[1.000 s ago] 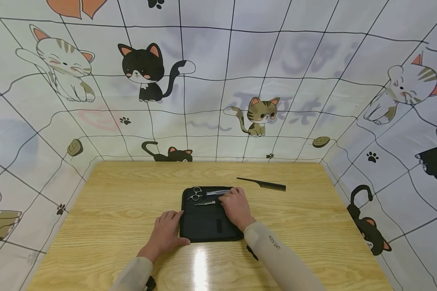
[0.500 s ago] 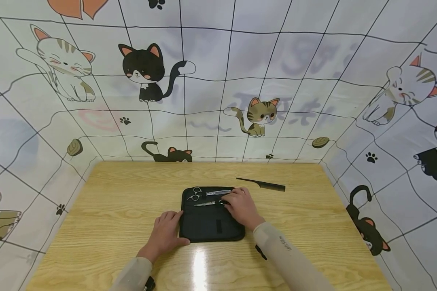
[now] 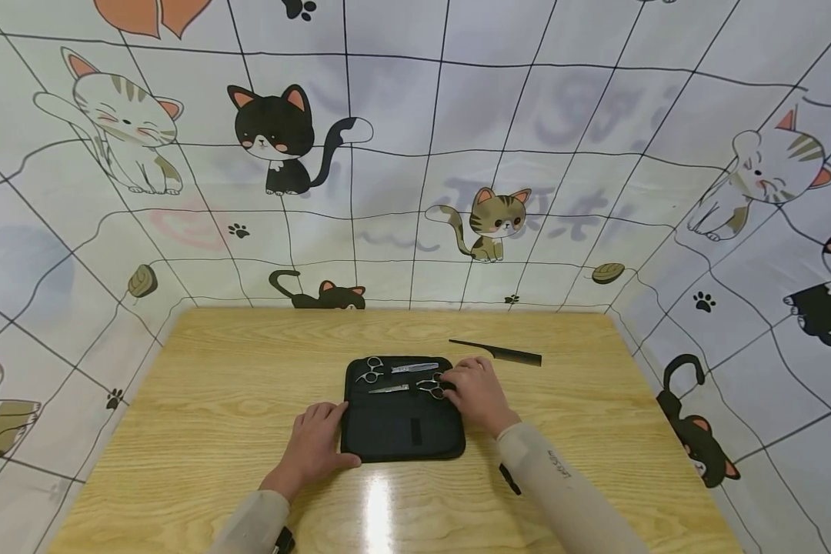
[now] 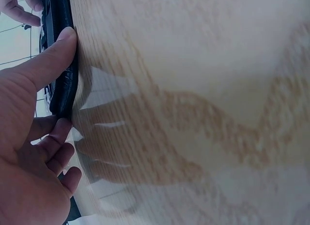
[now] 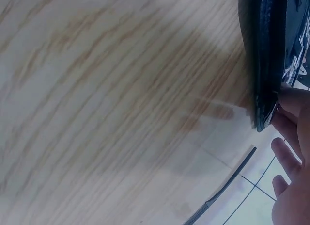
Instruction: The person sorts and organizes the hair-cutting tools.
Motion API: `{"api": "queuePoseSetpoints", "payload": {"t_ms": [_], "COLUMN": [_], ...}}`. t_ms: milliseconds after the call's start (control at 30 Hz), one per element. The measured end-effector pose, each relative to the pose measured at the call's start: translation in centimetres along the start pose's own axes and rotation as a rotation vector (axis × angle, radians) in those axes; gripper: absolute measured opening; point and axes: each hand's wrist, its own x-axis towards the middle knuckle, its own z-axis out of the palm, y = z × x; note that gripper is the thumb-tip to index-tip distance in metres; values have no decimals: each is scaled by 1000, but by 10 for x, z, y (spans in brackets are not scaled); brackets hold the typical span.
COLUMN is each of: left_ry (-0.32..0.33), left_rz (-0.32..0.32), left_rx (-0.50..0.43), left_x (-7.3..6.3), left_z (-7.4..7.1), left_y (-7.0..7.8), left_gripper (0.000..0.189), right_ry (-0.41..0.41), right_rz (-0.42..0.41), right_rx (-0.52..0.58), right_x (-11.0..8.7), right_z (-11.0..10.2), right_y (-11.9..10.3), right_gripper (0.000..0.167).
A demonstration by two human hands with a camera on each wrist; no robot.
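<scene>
A flat black scissors case (image 3: 381,427) lies on the wooden table. Two pairs of silver scissors sit across its upper part: the upper scissors (image 3: 415,368) have their finger rings to the left, and the lower scissors (image 3: 389,389) have theirs to the right. My left hand (image 3: 315,442) holds the near left corner, thumb on the front edge and fingers along the left side; the left wrist view shows the thumb (image 4: 60,53) against the rim. At the upper right edge, my right hand (image 3: 480,392) pinches the case rim, fingertips right beside the lower scissors' rings.
Behind the right hand lies a black tail comb (image 3: 515,355), its thin end pointing left. The wooden table (image 3: 249,346) meets walls covered with cat-printed cloth (image 3: 388,177) at the back and both sides.
My right hand has slid right, from over the lower scissors' rings to the case's right edge, uncovering the rings. The left hand has stayed at its corner.
</scene>
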Motion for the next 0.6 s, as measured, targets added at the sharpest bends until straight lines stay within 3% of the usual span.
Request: {"api": "queuePoseSetpoints", "payload": {"t_ms": [600], "left_ry": [-1], "left_rz": [-3], "left_rx": [3], "left_x": [0], "left_z": [1], "left_y": [0], "left_gripper": [97], "right_ry": [-35], "right_rz": [4], "right_rx": [107], "right_x": [3], "right_z": [0], "right_y": [-11], "right_gripper": [33]}}
